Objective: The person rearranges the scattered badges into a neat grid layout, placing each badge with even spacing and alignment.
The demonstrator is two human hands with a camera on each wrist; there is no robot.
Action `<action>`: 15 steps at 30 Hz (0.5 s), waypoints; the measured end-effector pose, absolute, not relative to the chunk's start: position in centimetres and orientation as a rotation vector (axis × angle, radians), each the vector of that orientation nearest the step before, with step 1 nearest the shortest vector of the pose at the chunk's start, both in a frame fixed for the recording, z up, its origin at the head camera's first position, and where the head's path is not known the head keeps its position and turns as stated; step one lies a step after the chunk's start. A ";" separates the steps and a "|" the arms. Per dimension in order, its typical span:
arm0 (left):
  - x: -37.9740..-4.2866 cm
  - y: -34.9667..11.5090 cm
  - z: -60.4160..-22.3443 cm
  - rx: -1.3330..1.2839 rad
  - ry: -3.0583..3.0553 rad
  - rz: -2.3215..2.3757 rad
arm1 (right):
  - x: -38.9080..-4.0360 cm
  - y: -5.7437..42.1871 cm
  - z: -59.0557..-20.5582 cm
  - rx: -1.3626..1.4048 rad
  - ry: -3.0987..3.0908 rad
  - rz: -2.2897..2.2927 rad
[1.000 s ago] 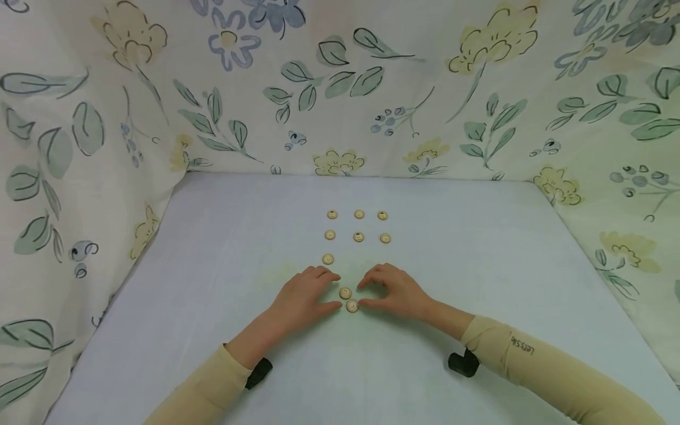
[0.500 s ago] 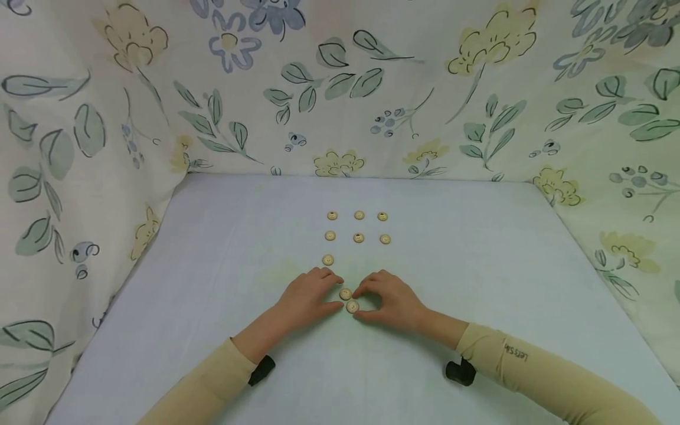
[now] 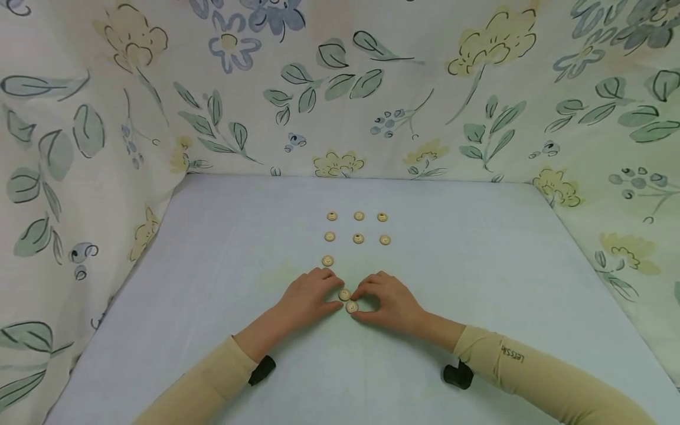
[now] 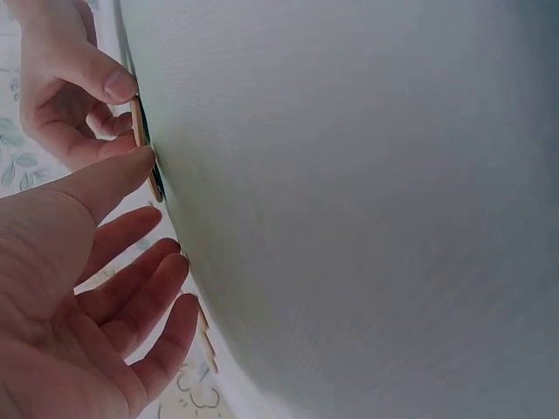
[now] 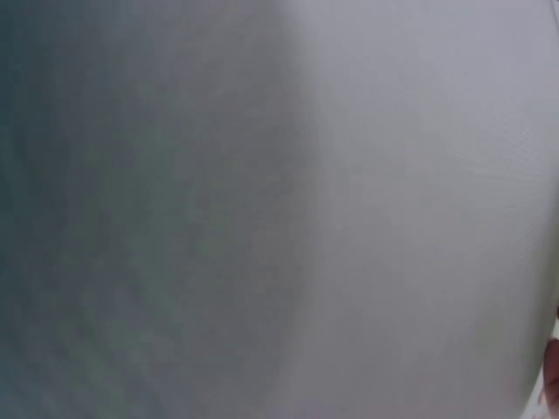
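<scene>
Two round, pale wooden buttons lie side by side on the table: a far button (image 3: 345,294) and a near button (image 3: 352,307). My right hand (image 3: 394,305) pinches the near button between thumb and index finger. My left hand (image 3: 309,298) is at the left of the pair, its thumb and fingers apart around the far button's left side. In the left wrist view, the left thumb (image 4: 122,179) is at a button's edge (image 4: 138,122), while the other fingers are loosely spread. Only a fingertip (image 5: 552,375) shows in the right wrist view.
Farther back, several matching buttons stand in rows, including a single button (image 3: 327,260) just beyond the left hand and a middle one (image 3: 358,238). A white cloth covers the table (image 3: 478,236). Floral fabric (image 3: 340,88) hangs behind and at both sides.
My right hand has moved left and slightly nearer, bringing its thumb and index finger onto the near button. My left hand has shifted slightly toward the pair. The buttons stay about where they were.
</scene>
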State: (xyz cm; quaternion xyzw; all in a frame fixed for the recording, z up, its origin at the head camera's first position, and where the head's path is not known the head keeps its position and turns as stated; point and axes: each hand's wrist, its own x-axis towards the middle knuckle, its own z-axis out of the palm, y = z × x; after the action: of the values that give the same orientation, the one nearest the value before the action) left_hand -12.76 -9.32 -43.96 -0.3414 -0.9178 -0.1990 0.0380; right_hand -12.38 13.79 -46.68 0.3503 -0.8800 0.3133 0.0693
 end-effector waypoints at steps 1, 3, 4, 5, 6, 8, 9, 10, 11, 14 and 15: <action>-12.8 -9.3 -44.1 -1.050 -2.806 -0.612 | -12.3 13.8 -46.7 1.052 -2.647 0.942; -12.9 -9.2 -44.2 -1.055 -2.785 -0.620 | -12.3 13.8 -46.7 1.054 -2.635 0.935; -12.9 -9.2 -44.3 -1.056 -2.777 -0.623 | -12.2 13.7 -46.6 1.053 -2.631 0.926; -12.9 -9.2 -44.3 -1.057 -2.769 -0.627 | -12.2 13.7 -46.6 1.051 -2.629 0.922; -13.0 -9.1 -44.3 -1.058 -2.761 -0.629 | -12.2 13.7 -46.6 1.049 -2.627 0.915; -13.0 -9.1 -44.4 -1.060 -2.750 -0.631 | -12.2 13.6 -46.6 1.052 -2.614 0.899; -13.0 -9.1 -44.4 -1.061 -2.746 -0.628 | -12.2 13.6 -46.6 1.054 -2.606 0.886; -13.0 -9.1 -44.4 -1.061 -2.746 -0.625 | -12.2 13.6 -46.7 1.057 -2.597 0.871; -13.1 -9.0 -44.4 -1.064 -2.741 -0.621 | -12.2 13.6 -46.7 1.065 -2.579 0.857; -13.1 -9.0 -44.5 -1.076 -2.715 -0.604 | -12.3 13.5 -46.8 1.101 -2.514 0.788; -13.1 -9.0 -44.5 -1.079 -2.707 -0.596 | -12.3 13.4 -46.8 1.112 -2.494 0.762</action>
State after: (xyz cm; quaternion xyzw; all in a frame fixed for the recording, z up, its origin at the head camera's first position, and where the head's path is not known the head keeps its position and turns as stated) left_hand -13.08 -8.98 -44.46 -0.3616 -0.9069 -0.1997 0.0833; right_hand -12.30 13.43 -46.79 0.3877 -0.8694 0.2656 0.1528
